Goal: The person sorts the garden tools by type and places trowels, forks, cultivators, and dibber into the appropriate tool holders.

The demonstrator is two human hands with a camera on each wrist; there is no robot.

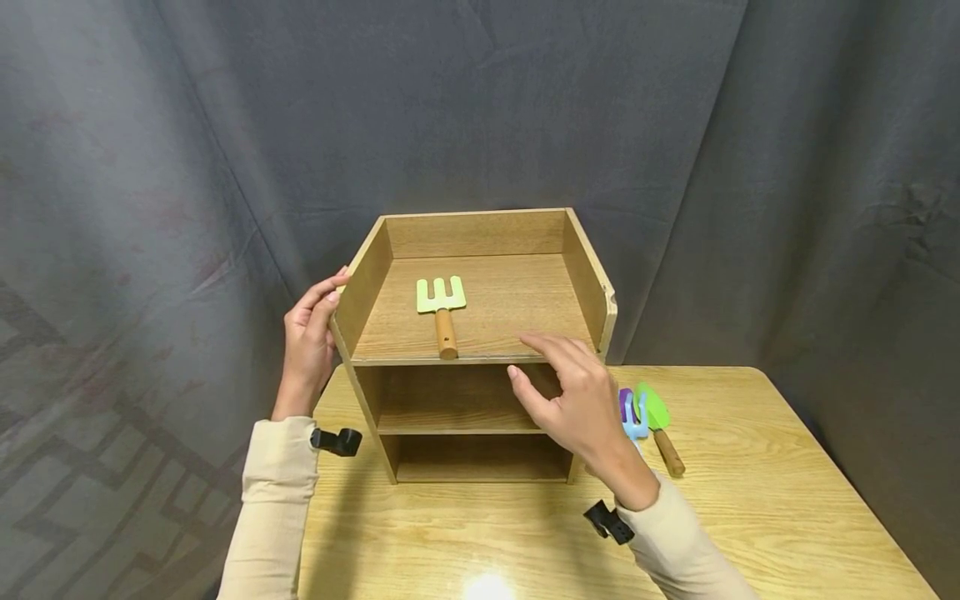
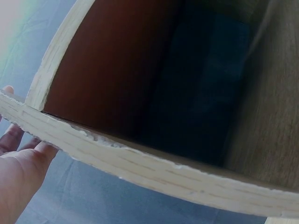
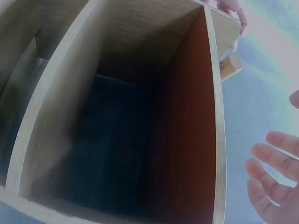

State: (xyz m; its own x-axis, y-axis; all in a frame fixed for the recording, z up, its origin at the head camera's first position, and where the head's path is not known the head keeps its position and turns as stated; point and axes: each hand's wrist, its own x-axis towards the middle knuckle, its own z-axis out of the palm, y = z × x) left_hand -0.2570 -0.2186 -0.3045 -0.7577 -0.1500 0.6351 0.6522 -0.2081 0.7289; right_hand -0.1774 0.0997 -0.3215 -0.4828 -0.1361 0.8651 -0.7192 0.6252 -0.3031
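Observation:
A small wooden shelf unit [image 1: 517, 287] stands on the table, with a walled top and lower compartments open at the front. On its top lies a toy garden fork [image 1: 446, 330] with pale green tines and a wooden handle, whose end pokes past the front edge in the right wrist view. My left hand [image 1: 306, 342] rests against the outside of the left side panel, fingers along its upper edge. Spread and holding nothing, my right hand [image 1: 573, 396] hovers at the front right of the top board; in the right wrist view its fingers [image 3: 275, 161] are apart from the wood.
To the right of the unit, a green toy trowel [image 1: 654, 408] with a wooden handle lies on the table [image 1: 750, 467]. Beside it are a light blue toy fork [image 1: 635, 421] and a purple piece [image 1: 624, 400], partly hidden by my right hand. A grey curtain [image 1: 480, 108] hangs behind.

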